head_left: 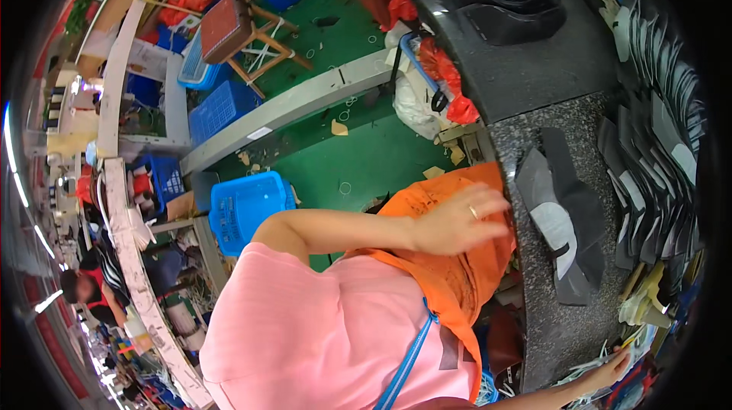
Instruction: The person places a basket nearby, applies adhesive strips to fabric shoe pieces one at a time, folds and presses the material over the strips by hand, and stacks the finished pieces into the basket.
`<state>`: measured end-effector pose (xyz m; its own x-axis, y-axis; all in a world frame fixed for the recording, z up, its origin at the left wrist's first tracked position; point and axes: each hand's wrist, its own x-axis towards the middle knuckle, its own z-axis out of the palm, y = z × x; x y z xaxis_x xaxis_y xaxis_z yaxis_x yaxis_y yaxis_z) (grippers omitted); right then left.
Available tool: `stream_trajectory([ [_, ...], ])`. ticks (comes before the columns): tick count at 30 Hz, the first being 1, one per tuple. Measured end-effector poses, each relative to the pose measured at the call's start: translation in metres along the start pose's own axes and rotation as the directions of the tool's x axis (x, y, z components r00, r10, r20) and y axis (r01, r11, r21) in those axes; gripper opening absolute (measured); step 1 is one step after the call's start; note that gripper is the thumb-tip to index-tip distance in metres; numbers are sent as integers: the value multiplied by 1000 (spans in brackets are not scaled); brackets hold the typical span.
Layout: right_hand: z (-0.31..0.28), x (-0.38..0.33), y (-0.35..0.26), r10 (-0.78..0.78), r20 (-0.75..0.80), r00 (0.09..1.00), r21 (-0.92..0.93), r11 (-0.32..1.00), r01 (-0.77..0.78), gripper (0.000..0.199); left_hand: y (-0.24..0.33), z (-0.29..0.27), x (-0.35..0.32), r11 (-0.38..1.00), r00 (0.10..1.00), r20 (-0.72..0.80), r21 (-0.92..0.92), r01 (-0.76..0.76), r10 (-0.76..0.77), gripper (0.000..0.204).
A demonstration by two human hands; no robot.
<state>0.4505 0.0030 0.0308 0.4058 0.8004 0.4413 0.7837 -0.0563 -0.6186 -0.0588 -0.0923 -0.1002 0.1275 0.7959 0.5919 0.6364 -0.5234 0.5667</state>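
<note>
My left hand [463,221], with a ring on one finger, hovers over the orange apron [438,200] beside the table edge. Its fingers are stretched out and hold nothing. At the lower right, my right hand [610,370] reaches to a bundle of thin pale strips [591,368] at the table's far side. Its fingers look closed, with a small yellow thing by the tips; what they grip is too small to make out. On the speckled tabletop [549,341] lie overlapping flat black pieces [583,219] with a pale grey patch [550,227].
Rows of overlapping black and grey cut pieces [648,181] line the table's far side. Another black stack [518,10] rests on the left part of the table. A blue crate [248,208], a stool [229,29] and red bags [457,105] stand around the green floor [358,155].
</note>
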Motion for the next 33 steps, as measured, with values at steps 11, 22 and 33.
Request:
stream_trajectory([
  [11,97,20,-135,-422,366,830,337,891,305,25,-49,-26,-243,333,307,130,319,888,-943,49],
  [22,205,-55,-306,-795,562,229,600,583,548,10,-27,-38,-280,98,104,3,348,932,-995,43],
  [33,360,-227,-482,-721,416,-554,852,97,514,39,-36,-57,-344,-123,-226,-637,-202,972,-737,43],
])
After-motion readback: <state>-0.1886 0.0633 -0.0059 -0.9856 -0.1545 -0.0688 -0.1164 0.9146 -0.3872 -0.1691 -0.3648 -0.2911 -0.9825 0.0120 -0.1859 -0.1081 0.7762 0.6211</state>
